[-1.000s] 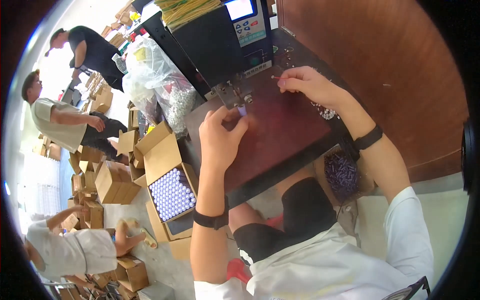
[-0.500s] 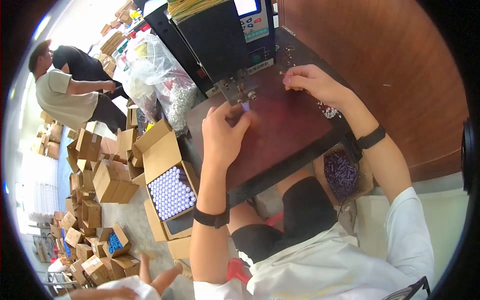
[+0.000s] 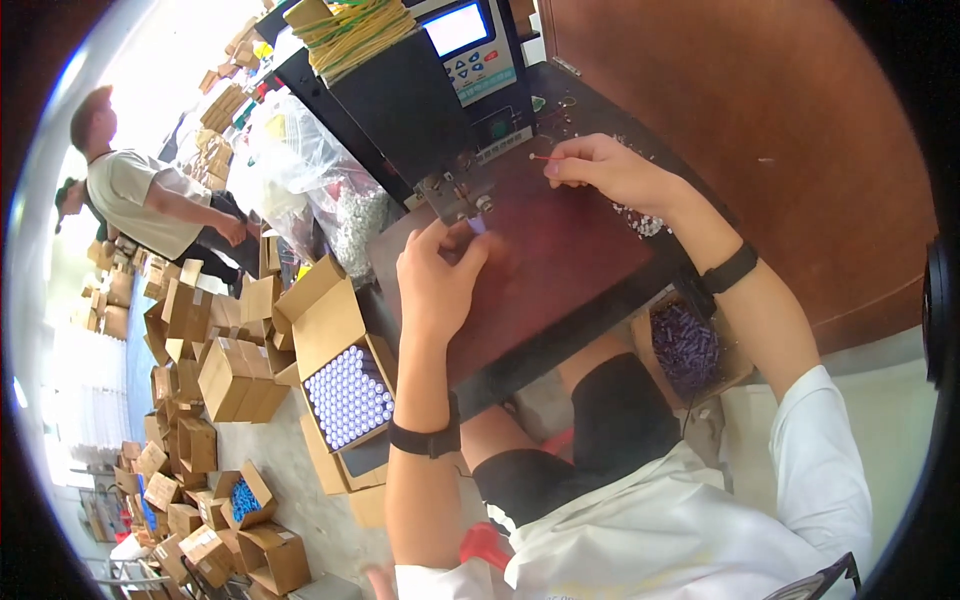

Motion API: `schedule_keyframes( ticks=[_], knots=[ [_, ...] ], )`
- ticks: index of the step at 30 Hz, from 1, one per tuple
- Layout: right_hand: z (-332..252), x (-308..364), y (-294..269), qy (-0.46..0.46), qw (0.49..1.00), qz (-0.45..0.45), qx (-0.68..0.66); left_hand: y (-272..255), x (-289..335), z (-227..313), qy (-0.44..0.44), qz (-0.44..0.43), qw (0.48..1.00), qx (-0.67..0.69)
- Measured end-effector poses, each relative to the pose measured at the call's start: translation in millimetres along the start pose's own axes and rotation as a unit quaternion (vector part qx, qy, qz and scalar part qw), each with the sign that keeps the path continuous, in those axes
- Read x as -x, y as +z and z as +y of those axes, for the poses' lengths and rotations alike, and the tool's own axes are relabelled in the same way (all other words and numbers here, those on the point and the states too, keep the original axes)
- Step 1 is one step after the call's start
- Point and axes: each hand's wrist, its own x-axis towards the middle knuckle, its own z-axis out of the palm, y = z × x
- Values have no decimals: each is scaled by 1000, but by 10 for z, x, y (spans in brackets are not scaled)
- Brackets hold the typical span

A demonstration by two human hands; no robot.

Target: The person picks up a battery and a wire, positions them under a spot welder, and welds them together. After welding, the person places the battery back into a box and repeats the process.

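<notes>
My left hand [image 3: 437,283] is closed on a small purple cylindrical cell [image 3: 478,225], its end up against the metal electrode tips [image 3: 468,200] of a black bench-top welding machine [image 3: 400,115]. The fingers hide most of the cell. To the right, above the dark red work board [image 3: 560,265], my right hand [image 3: 612,175] pinches a short red wire [image 3: 544,157] with a pale end pointing toward the machine. Tiny white-ended pieces [image 3: 645,222] lie scattered under my right wrist.
An open carton of upright purple cells [image 3: 350,398] stands left of the board. A box of purple cells [image 3: 688,345] sits below its right edge. Clear bags of white parts [image 3: 355,220] lean beside the machine, yellow-green strips [image 3: 355,40] on top. Cartons and people are farther left.
The whole view has shifted a little. My right hand with the red wire is slightly nearer the electrodes; my left hand stays at them. The people at left have changed position.
</notes>
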Motion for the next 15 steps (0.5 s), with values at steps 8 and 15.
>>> schedule_keyframes(
  ticks=[8,15],
  knots=[
    [94,-36,-92,-9,1000,-22,4,14,-7,47,-2,3,1000,4],
    [86,-1,6,-21,999,22,-32,27,-17,-19,14,3,1000,7]
  ],
)
